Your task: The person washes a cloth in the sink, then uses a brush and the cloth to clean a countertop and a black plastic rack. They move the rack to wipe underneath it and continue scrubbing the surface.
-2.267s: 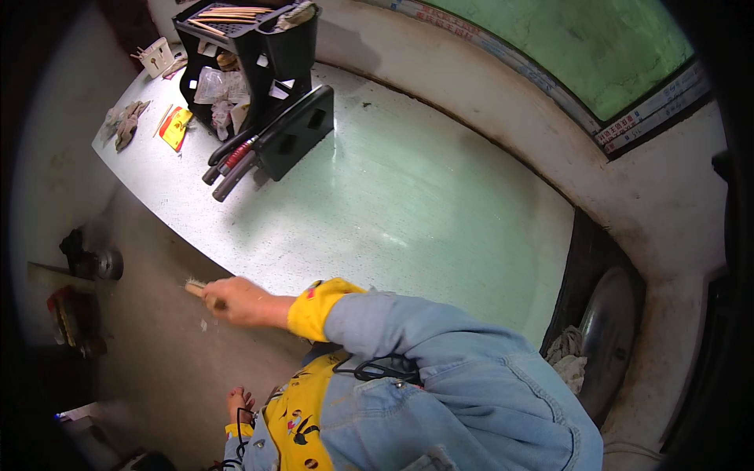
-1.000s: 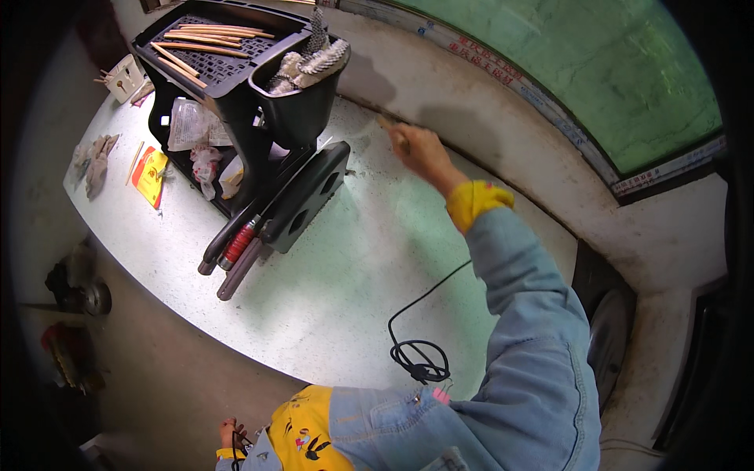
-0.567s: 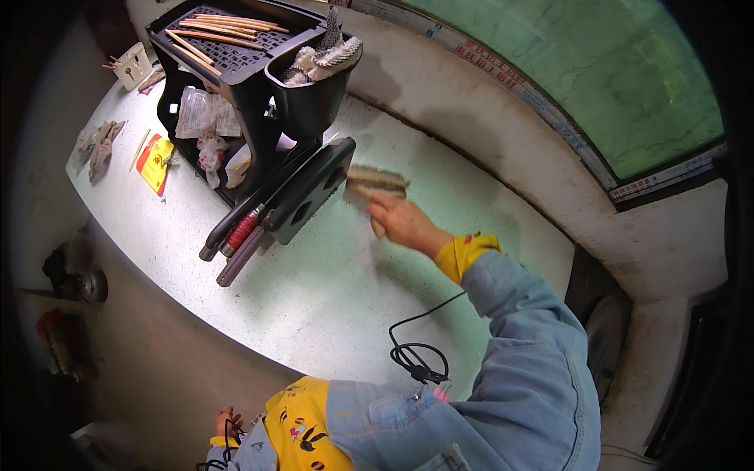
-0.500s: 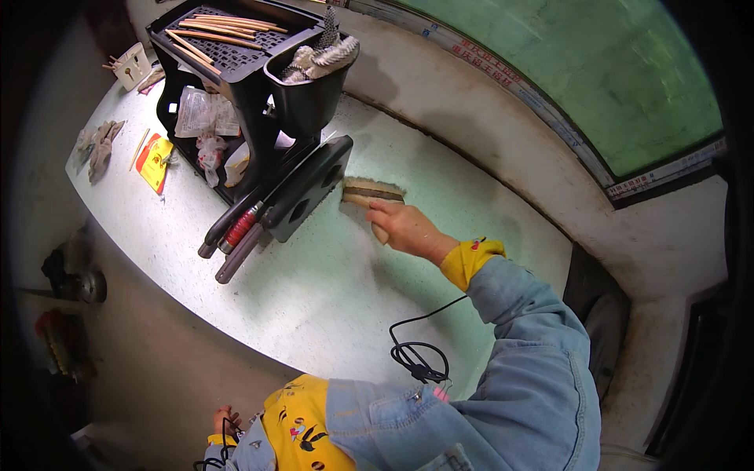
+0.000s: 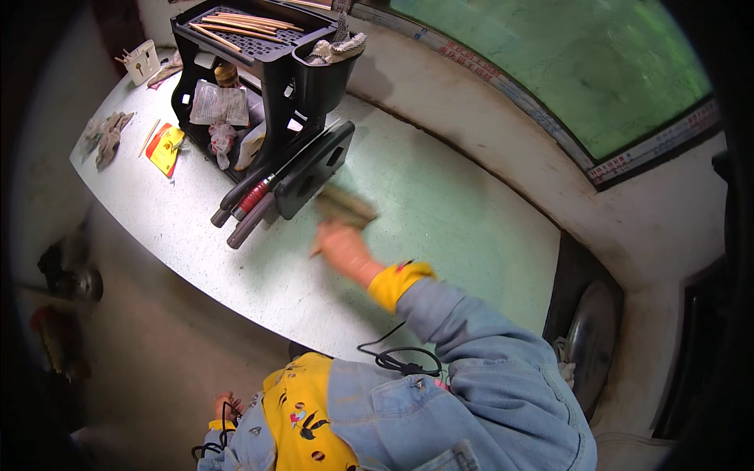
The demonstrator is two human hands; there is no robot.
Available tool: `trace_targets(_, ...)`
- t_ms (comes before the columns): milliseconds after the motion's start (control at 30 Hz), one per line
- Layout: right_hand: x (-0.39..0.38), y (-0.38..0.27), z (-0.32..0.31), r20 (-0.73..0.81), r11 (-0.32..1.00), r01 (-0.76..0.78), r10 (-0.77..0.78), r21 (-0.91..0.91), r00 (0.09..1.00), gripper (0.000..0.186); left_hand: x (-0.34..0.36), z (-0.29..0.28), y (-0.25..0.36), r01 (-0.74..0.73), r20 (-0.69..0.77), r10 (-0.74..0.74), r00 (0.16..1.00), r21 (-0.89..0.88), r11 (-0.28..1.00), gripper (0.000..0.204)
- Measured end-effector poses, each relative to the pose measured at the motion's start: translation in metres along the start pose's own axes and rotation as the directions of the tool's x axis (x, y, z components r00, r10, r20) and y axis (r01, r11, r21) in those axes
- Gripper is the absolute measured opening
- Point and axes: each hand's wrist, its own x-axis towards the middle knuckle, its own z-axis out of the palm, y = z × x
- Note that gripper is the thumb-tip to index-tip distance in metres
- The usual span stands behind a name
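Observation:
My right hand [image 5: 344,250] is shut on a brush [image 5: 345,206] with a wooden back and pale bristles, blurred by motion. The brush is on the white tabletop [image 5: 440,228], just right of a black rack [image 5: 275,94]. Black-handled cutting boards or knives and a red-handled tool [image 5: 251,200] stick out of the rack's near end. My left hand [image 5: 228,406] hangs low beside my body, off the table, small and partly behind a black cable; its fingers cannot be made out clearly.
Chopsticks [image 5: 243,25] lie on the rack's top, with cloth gloves [image 5: 336,50] in its side bin. A yellow-red packet [image 5: 165,149], a grey rag [image 5: 114,137] and a white holder [image 5: 141,63] stand to the left. A coiled black cord [image 5: 408,361] lies at the near edge.
My right hand has swept the brush left and nearer to me, toward the rack's near end. The view has shifted a little.

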Motion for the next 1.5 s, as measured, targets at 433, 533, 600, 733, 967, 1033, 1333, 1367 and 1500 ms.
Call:
trace_targets(433,-0.026,-0.045,-0.075,-0.402,0.917,0.303,-0.182,0.261,0.897,0.015,0.035,-0.036,-0.006,-0.024,0.062,0.034,0.998,-0.159,0.987,0.020)
trace_targets(533,0.011,0.046,-0.083,-0.164,0.942,-0.051,0.110,0.331,0.980,0.026,0.022,-0.042,-0.032,0.029,-0.107,-0.039,0.993,-0.096,0.995,0.022)
trace_targets(600,0.040,0.067,-0.068,-0.233,0.990,-0.115,0.131,0.079,0.964,0.033,0.010,-0.045,-0.048,0.049,-0.107,-0.058,0.993,-0.085,0.995,0.018)
trace_targets(733,0.034,0.001,-0.031,0.161,0.998,0.057,-0.055,-0.008,0.985,0.016,-0.001,-0.052,-0.061,-0.028,-0.150,0.024,0.988,-0.021,0.999,0.018)
trace_targets(967,-0.073,-0.111,-0.062,-0.026,0.694,0.294,-0.368,0.658,0.929,0.023,0.038,-0.056,-0.066,0.058,-0.123,-0.069,0.990,-0.098,0.994,0.013)
trace_targets(1033,-0.059,-0.070,-0.073,-0.151,0.760,0.240,-0.186,0.604,0.971,0.018,0.046,-0.057,-0.070,0.052,-0.083,-0.054,0.995,-0.030,0.998,0.013)
trace_targets(1333,0.088,0.225,-0.070,-0.276,0.923,-0.313,0.367,0.223,0.888,0.020,0.002,-0.066,-0.072,0.064,-0.159,-0.059,0.986,0.028,0.998,0.020)
trace_targets(1367,0.093,0.226,-0.056,-0.364,0.969,-0.193,0.236,0.152,0.901,0.020,-0.007,-0.068,-0.072,0.068,-0.172,-0.062,0.983,0.028,0.997,0.019)
trace_targets(1500,0.054,0.137,-0.011,-0.123,0.975,-0.190,0.175,-0.119,0.977,0.018,-0.027,-0.067,-0.073,0.092,-0.187,-0.082,0.979,0.043,0.995,0.019)
